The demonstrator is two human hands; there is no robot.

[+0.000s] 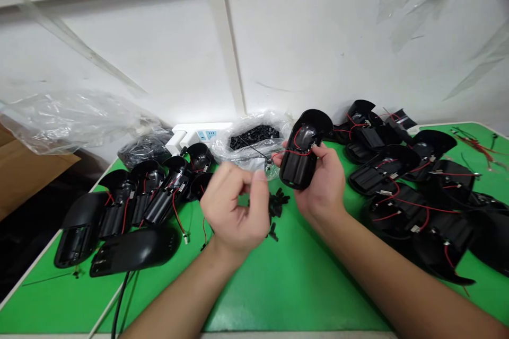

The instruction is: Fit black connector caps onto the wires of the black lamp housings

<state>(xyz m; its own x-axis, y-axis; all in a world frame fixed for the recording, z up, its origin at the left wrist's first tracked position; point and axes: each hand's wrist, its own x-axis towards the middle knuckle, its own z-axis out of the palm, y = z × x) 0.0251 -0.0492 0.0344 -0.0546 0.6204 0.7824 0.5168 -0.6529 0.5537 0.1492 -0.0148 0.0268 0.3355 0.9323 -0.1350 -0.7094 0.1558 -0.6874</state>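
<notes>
My right hand is wrapped round a black plastic housing, held tilted above the green table. A red wire runs across the housing and out past its left side. Left of the housing, my left hand is closed in a pinch, thumb against the curled forefinger. What lies between those fingertips is too small to name. Small black parts lie on the table between and behind my hands.
Similar black housings with red wires stand at the left and in a pile at the right. Behind are a clear bag of black parts and a white power strip. Loose wires lie far right. A black cable crosses the front edge.
</notes>
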